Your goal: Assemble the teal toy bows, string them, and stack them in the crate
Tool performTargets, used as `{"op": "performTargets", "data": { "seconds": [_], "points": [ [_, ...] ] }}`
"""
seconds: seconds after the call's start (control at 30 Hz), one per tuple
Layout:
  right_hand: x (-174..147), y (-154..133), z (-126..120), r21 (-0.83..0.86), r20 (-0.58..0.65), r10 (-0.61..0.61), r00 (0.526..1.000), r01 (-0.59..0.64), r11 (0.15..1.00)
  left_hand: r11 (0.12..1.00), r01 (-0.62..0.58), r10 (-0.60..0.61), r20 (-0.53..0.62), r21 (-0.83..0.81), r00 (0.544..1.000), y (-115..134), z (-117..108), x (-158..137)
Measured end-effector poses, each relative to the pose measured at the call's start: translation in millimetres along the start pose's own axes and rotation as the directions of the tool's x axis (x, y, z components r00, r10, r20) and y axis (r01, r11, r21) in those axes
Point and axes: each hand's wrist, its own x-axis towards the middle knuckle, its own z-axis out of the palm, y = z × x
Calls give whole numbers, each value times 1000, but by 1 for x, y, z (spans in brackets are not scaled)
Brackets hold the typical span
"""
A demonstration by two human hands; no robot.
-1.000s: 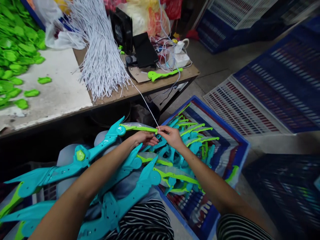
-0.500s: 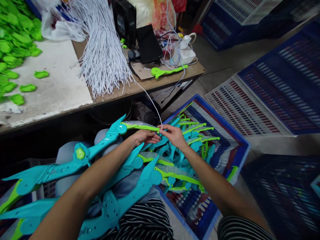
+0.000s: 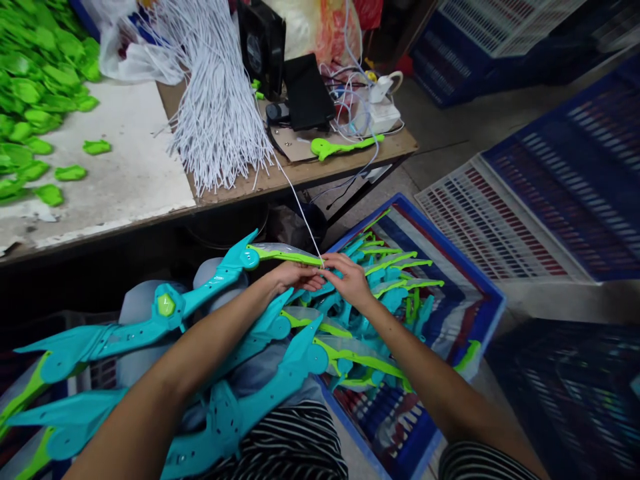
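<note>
A turquoise toy bow [image 3: 135,340] with green limbs lies across my lap. My left hand [image 3: 296,276] is closed at the tip of its upper green limb [image 3: 285,255], supporting it from below. My right hand [image 3: 347,277] is closed in a pinch at that same tip, on the end of a white cord [image 3: 300,207]. The cord runs up to the table edge. My fingers partly hide the tip, so I cannot tell whether the cord passes through it. More turquoise bows [image 3: 250,400] rest on my lap below my left forearm.
A blue crate [image 3: 493,320] holding several bows stands on the floor at the right. On the table [image 3: 125,160] are a bundle of white cords [image 3: 220,113], green pieces [image 3: 45,73], a black fan [image 3: 263,50] and a green limb [image 3: 345,145]. More crates [image 3: 565,160] stand farther right.
The cord has gone from curved to nearly straight between the table and the limb tip. My right fingers have shifted slightly at the tip. The whole view has moved a little.
</note>
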Motion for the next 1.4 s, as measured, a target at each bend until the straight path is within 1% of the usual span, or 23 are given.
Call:
{"op": "performTargets", "data": {
  "seconds": [0.1, 0.17, 0.3, 0.37, 0.4, 0.43, 0.5, 0.53, 0.57, 0.6, 0.67, 0.73, 0.8, 0.87, 0.93, 1.0, 1.03, 1.1, 1.17, 1.2, 1.33, 1.37, 1.4],
  "points": [
    [-4, 2, 1, 24, -31, 97, 995, -96, 995, 998, -27, 30, -52, 65, 998, 1, -7, -17],
    [-10, 6, 1, 78, -45, 179, 983, -175, 981, 993, -61, 72, -104, 102, 992, 5, -17, -44],
    [-18, 19, 1, 149, -28, 285, 958, -277, 949, 977, -196, 210, -217, 88, 953, 21, -52, -139],
    [-19, 25, 1, 166, -12, 304, 953, -298, 940, 920, -392, 362, -345, -19, 866, 28, -71, -197],
    [-18, 28, 1, 169, -2, 307, 952, -302, 938, 865, -500, 432, -456, -32, 778, 29, -79, -225],
    [-17, 30, 0, 166, 9, 310, 951, -307, 937, 803, -596, 482, -571, -15, 664, 30, -85, -252],
    [-12, 34, -2, 135, 35, 322, 946, -324, 937, 672, -737, 511, -760, 63, 401, 24, -92, -298],
    [-9, 35, -5, 107, 55, 332, 942, -336, 936, 619, -779, 501, -815, 102, 292, 18, -91, -315],
    [-4, 34, -7, 67, 76, 339, 938, -344, 936, 581, -803, 483, -849, 128, 214, 11, -88, -329],
    [3, 31, -10, 8, 86, 337, 938, -339, 941, 562, -815, 466, -868, 142, 171, 2, -84, -340],
    [22, 15, -9, -146, 45, 261, 964, -253, 957, 569, -806, 447, -884, 163, 137, -18, -73, -348],
    [44, -17, 4, -261, -34, 73, 997, -79, 962, 603, -778, 429, -894, 176, 130, -37, -63, -345],
    [63, -65, 37, -244, -36, -159, 987, 145, 959, 623, -768, 390, -910, 146, 143, -52, -54, -334],
    [73, -120, 86, -82, 115, -376, 919, 386, 919, 623, -780, 331, -924, 60, 193, -61, -49, -323],
    [73, -170, 138, 69, 368, -549, 750, 567, 821, 607, -794, 304, -918, -21, 256, -65, -45, -316],
    [71, -203, 181, 86, 571, -559, 601, 634, 769, 595, -802, 318, -901, -52, 294, -67, -42, -315],
    [70, -213, 196, 83, 637, -540, 550, 647, 758, 590, -806, 334, -894, -49, 298, -69, -41, -317],
    [75, -218, 211, 115, 703, -510, 495, 630, 768, 585, -811, 363, -891, -11, 274, -74, -40, -325],
    [87, -211, 213, 232, 721, -519, 459, 546, 805, 584, -810, 371, -907, 60, 200, -82, -41, -337],
    [95, -205, 212, 304, 731, -520, 442, 471, 828, 584, -805, 362, -922, 107, 140, -87, -44, -343],
    [122, -187, 209, 440, 820, -432, 377, 70, 895, 572, -749, 275, -939, 334, -209, -100, -67, -365],
    [125, -186, 210, 435, 839, -404, 364, -5, 900, 576, -723, 259, -924, 382, -282, -100, -75, -370],
    [127, -185, 211, 429, 852, -383, 357, -57, 901, 585, -694, 253, -908, 419, -335, -99, -83, -375]
  ]
}}
